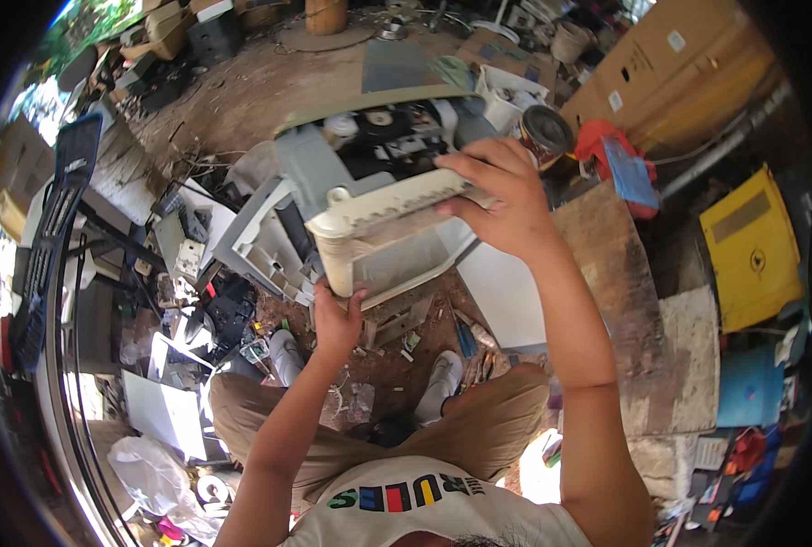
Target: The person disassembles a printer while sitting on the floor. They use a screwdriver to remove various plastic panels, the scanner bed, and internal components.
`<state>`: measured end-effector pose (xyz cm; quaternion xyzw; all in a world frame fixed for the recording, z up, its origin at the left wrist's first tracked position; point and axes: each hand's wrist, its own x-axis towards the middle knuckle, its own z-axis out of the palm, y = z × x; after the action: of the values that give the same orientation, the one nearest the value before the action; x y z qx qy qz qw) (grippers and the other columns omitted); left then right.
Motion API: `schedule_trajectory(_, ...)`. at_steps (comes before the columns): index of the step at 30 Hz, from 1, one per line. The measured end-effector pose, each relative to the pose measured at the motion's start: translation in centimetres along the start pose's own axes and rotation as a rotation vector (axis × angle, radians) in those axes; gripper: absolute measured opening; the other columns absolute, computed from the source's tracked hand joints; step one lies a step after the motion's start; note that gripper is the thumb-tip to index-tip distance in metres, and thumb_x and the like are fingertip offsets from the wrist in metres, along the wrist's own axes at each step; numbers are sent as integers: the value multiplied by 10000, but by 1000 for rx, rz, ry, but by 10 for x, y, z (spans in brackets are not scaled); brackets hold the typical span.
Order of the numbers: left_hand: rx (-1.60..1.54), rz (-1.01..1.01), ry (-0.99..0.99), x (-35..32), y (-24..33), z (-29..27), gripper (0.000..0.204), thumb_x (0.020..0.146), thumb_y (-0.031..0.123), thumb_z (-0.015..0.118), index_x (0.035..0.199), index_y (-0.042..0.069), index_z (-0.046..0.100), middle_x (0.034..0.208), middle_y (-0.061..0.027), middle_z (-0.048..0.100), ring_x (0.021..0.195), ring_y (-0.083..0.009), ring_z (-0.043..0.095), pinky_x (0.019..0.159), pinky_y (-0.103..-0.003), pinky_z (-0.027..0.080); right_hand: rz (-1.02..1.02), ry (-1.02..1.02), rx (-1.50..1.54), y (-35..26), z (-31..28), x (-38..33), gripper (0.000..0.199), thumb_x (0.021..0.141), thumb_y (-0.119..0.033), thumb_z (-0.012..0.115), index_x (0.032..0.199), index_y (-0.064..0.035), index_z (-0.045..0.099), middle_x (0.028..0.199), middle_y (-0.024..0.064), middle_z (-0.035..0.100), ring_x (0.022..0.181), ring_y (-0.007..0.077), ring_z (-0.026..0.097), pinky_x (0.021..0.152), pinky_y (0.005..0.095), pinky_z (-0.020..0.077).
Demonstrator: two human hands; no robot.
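Observation:
In front of me, tilted, is a bulky beige and grey machine casing (310, 169) with dark mechanism parts showing in its open top. My right hand (508, 202) grips its near right edge, thumb and fingers closed on the rim. My left hand (336, 319) holds the lower left corner from below, with the fingertips partly hidden. Beside the casing on the left lies a light grey plastic frame (264, 237), close to my left fingers. The underside of the casing is out of sight.
Plastic scrap and small parts litter the ground around my shoes (442, 378). A white panel (506, 301) and a wooden board (611, 273) lie to the right. A yellow panel (750, 251) is farther right. Cardboard boxes (666, 64) and a white bin (506, 91) stand behind.

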<state>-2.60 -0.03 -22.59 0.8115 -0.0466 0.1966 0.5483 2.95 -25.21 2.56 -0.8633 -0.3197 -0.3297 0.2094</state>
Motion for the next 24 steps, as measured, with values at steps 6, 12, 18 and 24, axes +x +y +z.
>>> schedule_trajectory(6, 115, 739, 209, 58, 79, -80, 756, 901, 552, 629, 1309, -29, 366, 1290, -203, 440, 1194, -309, 458, 1049, -492, 331, 47, 73, -106, -17, 14, -11, 523, 739, -221, 804, 1232, -138, 648, 1202, 73, 618, 1152, 289, 557, 1037, 485, 396)
schedule_trajectory(12, 463, 544, -308, 251, 234, -66, 561, 969, 460, 593, 1314, 19, 564, 1308, -222, 601, 1216, -315, 576, 1036, -388, 434, 24, 8, -83, -69, 43, 0, 629, 787, -365, 744, 1327, -92, 574, 1373, 136, 535, 1311, 306, 478, 1158, 603, 218)
schedule_trajectory(18, 580, 276, -684, 271, 209, -57, 628, 948, 511, 617, 1290, -16, 618, 1185, -242, 679, 1089, -301, 662, 979, -379, 476, 80, -44, -13, -101, 41, 0, 753, 751, -522, 735, 1317, -55, 569, 1358, 201, 519, 1318, 332, 457, 1172, 594, 173)
schedule_trajectory(24, 616, 310, -713, 269, 223, -49, 582, 969, 464, 606, 1218, -59, 655, 1089, -217, 713, 1029, -235, 656, 942, -344, 479, 91, 280, -94, -110, 76, 15, 389, 822, -338, 659, 1080, -49, 690, 1086, 125, 636, 1068, 274, 555, 1010, 448, 363)
